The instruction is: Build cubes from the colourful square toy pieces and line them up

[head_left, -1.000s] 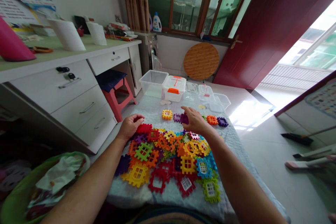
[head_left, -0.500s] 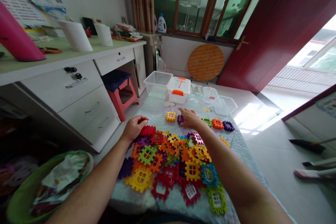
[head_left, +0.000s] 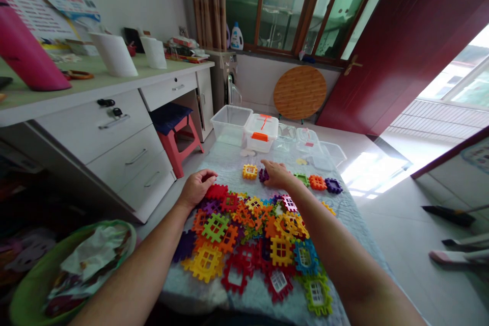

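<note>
My right hand (head_left: 275, 174) reaches over the pile to a small purple interlocking building block (head_left: 263, 175), its fingers closed on the block's right side. The palm hides part of the row. A yellow block with a window grille (head_left: 249, 171) lies to the left of it. Further right in the same row are a green block (head_left: 302, 179), an orange block (head_left: 317, 182) and a dark purple block (head_left: 333, 185). My left hand (head_left: 196, 187) rests at the pile's far left corner, fingers curled and seemingly holding nothing, beside a red block (head_left: 216, 192).
A heap of coloured notched blocks (head_left: 244, 257) covers the near cloth-covered table (head_left: 229, 158). Along the far edge stand an open clear bin (head_left: 229, 121), a lidded box with orange latches (head_left: 262, 132) and smaller clear containers (head_left: 306, 137). A desk (head_left: 114, 91) is on the left.
</note>
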